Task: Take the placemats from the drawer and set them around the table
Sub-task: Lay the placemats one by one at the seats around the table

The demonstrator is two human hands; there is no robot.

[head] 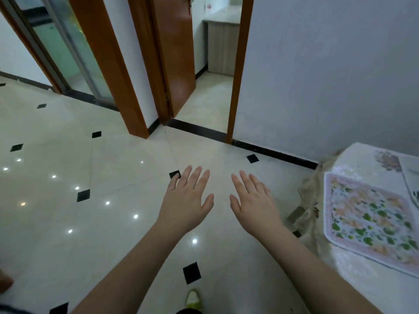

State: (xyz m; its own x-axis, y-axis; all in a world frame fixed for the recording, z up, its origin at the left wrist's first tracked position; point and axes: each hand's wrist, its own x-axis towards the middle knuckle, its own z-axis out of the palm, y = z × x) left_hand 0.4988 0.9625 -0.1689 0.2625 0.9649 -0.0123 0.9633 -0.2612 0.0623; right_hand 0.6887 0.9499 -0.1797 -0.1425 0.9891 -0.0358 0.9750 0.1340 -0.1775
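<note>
From my remote seat I see both hands held out over the glossy cream floor tiles with small black diamond insets (84, 195), palms down and holding nothing: the left hand (187, 200) at about 11 o'clock of the frame's centre-bottom, the right hand (254, 200) just beside it at 1 o'clock, each with its fingers (196, 177) straight and loosely spread. The task's thing that I can make out, a flat rectangular placemat with a pink border and a print of green leaves and orange flowers (369, 219), lies at 3 o'clock on the worktop under a pale lace-patterned cloth (353, 159), near its rounded edge and well apart from either hand; a second mat's edge (411, 182) peeks in beyond it at 2 o'clock (too cropped to describe). I judge the mat light, thin and floppy, likely to sag if lifted by one corner and to drag the cloth if slid, so I would pinch it at two opposite edges and lift it flat. No drawer is in view.
</note>
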